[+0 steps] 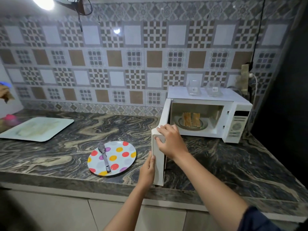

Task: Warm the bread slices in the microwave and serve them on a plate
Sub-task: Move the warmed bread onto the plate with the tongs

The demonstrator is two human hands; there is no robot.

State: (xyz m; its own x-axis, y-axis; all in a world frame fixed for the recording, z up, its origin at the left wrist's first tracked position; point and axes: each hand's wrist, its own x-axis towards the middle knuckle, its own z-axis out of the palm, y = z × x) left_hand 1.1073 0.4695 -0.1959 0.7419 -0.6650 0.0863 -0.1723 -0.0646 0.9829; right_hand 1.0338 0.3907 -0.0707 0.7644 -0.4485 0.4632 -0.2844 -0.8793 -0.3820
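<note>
Both hands, L + R, grip open white microwave door; toasted bread slices inside; polka-dot plate on counter.

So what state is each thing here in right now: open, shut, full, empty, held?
microwave door: swung wide open, held by both hands
left hand: gripping the door's lower edge
right hand: gripping the door's top edge
bread slices: standing inside the microwave on its glass dish
spotted plate: on the counter, no bread yet
tongs: lying on the plate

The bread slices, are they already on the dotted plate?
No, the bread stands inside the open microwave; the plate holds only tongs.
</note>
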